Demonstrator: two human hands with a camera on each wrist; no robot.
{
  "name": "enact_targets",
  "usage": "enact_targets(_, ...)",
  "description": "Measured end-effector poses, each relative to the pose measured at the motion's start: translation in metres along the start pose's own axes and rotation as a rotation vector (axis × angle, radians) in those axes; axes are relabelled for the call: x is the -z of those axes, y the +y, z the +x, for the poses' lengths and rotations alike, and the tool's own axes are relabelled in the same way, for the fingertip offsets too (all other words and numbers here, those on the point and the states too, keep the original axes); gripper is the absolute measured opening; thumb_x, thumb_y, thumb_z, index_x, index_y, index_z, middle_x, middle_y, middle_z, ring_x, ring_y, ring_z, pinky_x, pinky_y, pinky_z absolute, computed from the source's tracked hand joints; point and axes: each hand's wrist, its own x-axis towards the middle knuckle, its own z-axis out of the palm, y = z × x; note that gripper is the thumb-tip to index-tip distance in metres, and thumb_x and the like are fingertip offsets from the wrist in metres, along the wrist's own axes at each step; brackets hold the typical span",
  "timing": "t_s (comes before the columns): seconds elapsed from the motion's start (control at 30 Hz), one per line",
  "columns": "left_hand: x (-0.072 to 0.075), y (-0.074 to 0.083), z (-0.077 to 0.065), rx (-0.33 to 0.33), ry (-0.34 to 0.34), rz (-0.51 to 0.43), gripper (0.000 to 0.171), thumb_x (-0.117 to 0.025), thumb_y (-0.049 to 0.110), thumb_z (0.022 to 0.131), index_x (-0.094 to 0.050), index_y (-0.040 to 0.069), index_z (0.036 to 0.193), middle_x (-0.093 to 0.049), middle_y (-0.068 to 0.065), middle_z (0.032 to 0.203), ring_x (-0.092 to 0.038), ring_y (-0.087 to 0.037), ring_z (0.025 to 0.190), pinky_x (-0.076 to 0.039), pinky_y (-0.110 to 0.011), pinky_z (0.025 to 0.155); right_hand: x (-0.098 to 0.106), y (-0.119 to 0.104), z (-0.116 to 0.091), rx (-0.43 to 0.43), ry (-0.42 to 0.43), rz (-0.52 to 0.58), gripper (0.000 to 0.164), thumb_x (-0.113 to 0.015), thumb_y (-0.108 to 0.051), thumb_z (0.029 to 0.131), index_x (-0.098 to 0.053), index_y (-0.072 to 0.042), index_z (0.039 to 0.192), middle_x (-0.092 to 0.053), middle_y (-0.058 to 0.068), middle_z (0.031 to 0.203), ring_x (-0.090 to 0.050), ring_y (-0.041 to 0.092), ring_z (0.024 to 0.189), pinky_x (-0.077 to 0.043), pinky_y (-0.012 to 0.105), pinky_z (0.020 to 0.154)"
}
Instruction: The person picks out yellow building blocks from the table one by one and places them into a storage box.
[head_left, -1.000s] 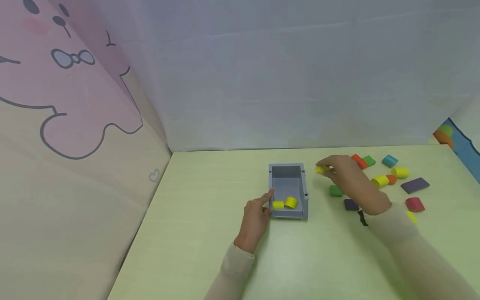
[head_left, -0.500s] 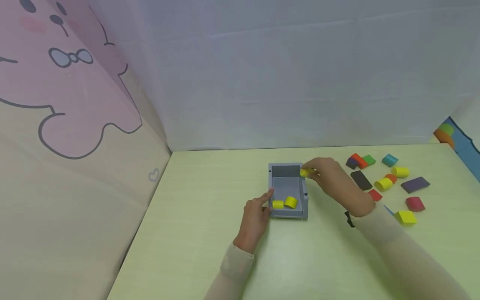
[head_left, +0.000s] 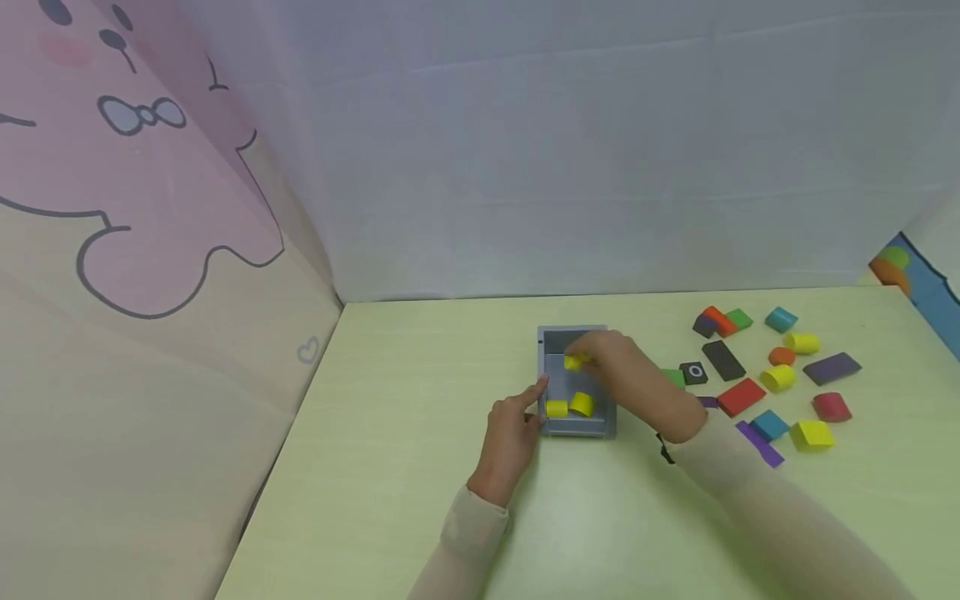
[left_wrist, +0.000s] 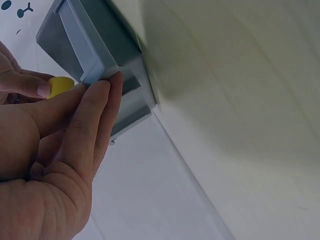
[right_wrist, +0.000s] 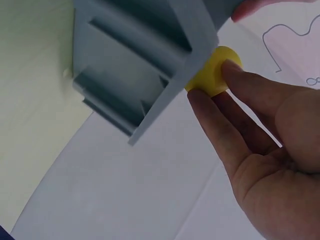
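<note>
A grey plastic box [head_left: 608,412] stands on the table with two yellow cylinder blocks [head_left: 581,405] lying in its near end. My right hand [head_left: 626,372] reaches over its right wall. Between thumb and fingers it pinches another yellow block [head_left: 573,362], whose rounded side shows in the right wrist view. That block is above the box floor, toward the far end. My left hand [head_left: 507,442] rests against the box's left side. In the left wrist view, its mostly straight fingers [left_wrist: 85,117] touch the box wall.
Several coloured blocks lie to the right, among them a red slab [head_left: 742,397], a dark slab [head_left: 723,360], a purple slab [head_left: 832,367] and a yellow cylinder [head_left: 778,377]. My right forearm partly hides some. A pale curtain [head_left: 600,167] hangs behind the table.
My right hand has moved left, carrying the yellow block from outside the box's right wall to above its inside. My left hand has stayed at the box's side.
</note>
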Motion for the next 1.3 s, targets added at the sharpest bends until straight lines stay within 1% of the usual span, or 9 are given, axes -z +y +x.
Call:
enact_targets(0.13,0.000,0.000,0.000,0.000,0.001,0.008,0.056,-0.064,-0.004,0.080,-0.049,0.020,0.129,-0.053,-0.010,0.123,-0.049,0.000,0.051,-0.039,-0.020,0.045,-0.006,-0.002,0.002,0.016,-0.007,0.012,0.026,-0.068,0.005,0.076,-0.065,-0.003,0.101,-0.065,0.006,0.098,-0.056,0.023,0.094,-0.048,0.042,0.082)
enact_targets(0.3,0.000,0.000,0.001,0.006,0.002,0.011,0.056,-0.064,-0.004,0.080,-0.049,0.021,0.129,-0.053,-0.008,0.123,-0.050,0.000,0.054,-0.041,-0.021,0.048,-0.011,-0.004,0.004,0.012,-0.026,0.001,0.027,-0.068,0.004,0.077,-0.064,-0.005,0.103,-0.064,0.005,0.100,-0.056,0.020,0.093,-0.048,0.039,0.082)
enact_targets(0.47,0.000,0.000,0.002,0.009,0.000,0.007,0.056,-0.064,-0.003,0.081,-0.049,0.022,0.129,-0.053,-0.006,0.124,-0.050,0.000,0.054,-0.041,-0.021,0.048,-0.016,-0.006,0.006,0.009,-0.057,-0.013,0.029,-0.068,0.003,0.077,-0.064,-0.005,0.104,-0.064,0.005,0.101,-0.056,0.020,0.094,-0.047,0.040,0.083)
enact_targets(0.67,-0.001,-0.001,0.003,0.003,0.003,0.023,0.058,-0.064,-0.003,0.080,-0.049,0.024,0.129,-0.057,-0.009,0.119,-0.047,0.000,0.050,-0.038,-0.021,0.045,-0.022,-0.007,0.009,-0.013,-0.105,-0.023,0.028,-0.067,0.003,0.078,-0.064,-0.006,0.104,-0.063,0.004,0.102,-0.054,0.021,0.096,-0.045,0.041,0.087)
enact_targets(0.8,-0.002,-0.002,0.003,0.003,0.008,0.029,0.059,-0.065,-0.003,0.080,-0.049,0.024,0.129,-0.057,-0.010,0.118,-0.048,0.001,0.052,-0.039,-0.020,0.047,-0.029,-0.006,0.009,-0.004,-0.128,-0.032,0.028,-0.067,0.004,0.077,-0.064,-0.006,0.103,-0.063,0.005,0.102,-0.054,0.022,0.096,-0.045,0.041,0.087)
enact_targets(0.97,-0.002,-0.003,0.002,0.001,0.003,0.024,0.059,-0.065,-0.003,0.080,-0.048,0.024,0.129,-0.056,-0.010,0.119,-0.051,0.001,0.055,-0.041,-0.021,0.048,-0.035,-0.003,0.010,0.034,-0.122,-0.039,0.028,-0.067,0.007,0.075,-0.065,-0.006,0.100,-0.064,0.005,0.098,-0.056,0.021,0.092,-0.047,0.039,0.082)
enact_targets(1.07,-0.002,-0.003,0.002,-0.002,0.002,0.025,0.060,-0.065,-0.003,0.080,-0.048,0.025,0.129,-0.055,-0.008,0.121,-0.055,0.001,0.065,-0.045,-0.021,0.053,-0.038,-0.002,0.011,0.057,-0.120,-0.050,0.028,-0.068,0.008,0.074,-0.066,-0.007,0.097,-0.065,0.004,0.094,-0.057,0.019,0.087,-0.049,0.037,0.078)
enact_targets(1.17,-0.002,-0.004,0.002,-0.003,0.004,0.028,0.060,-0.065,-0.003,0.080,-0.048,0.027,0.129,-0.054,-0.007,0.122,-0.056,0.000,0.071,-0.046,-0.022,0.057,-0.040,-0.003,0.012,0.071,-0.122,-0.061,0.026,-0.068,0.009,0.073,-0.066,-0.007,0.093,-0.065,0.004,0.088,-0.057,0.016,0.080,-0.050,0.035,0.073)
enact_targets(1.3,-0.002,-0.004,0.003,0.001,0.001,0.023,0.060,-0.064,-0.003,0.080,-0.047,0.027,0.129,-0.053,-0.006,0.123,-0.056,0.000,0.072,-0.046,-0.023,0.057,-0.042,-0.003,0.013,0.076,-0.126,-0.070,0.024,-0.068,0.010,0.072,-0.066,-0.008,0.089,-0.064,0.003,0.082,-0.054,0.013,0.071,-0.050,0.032,0.067)
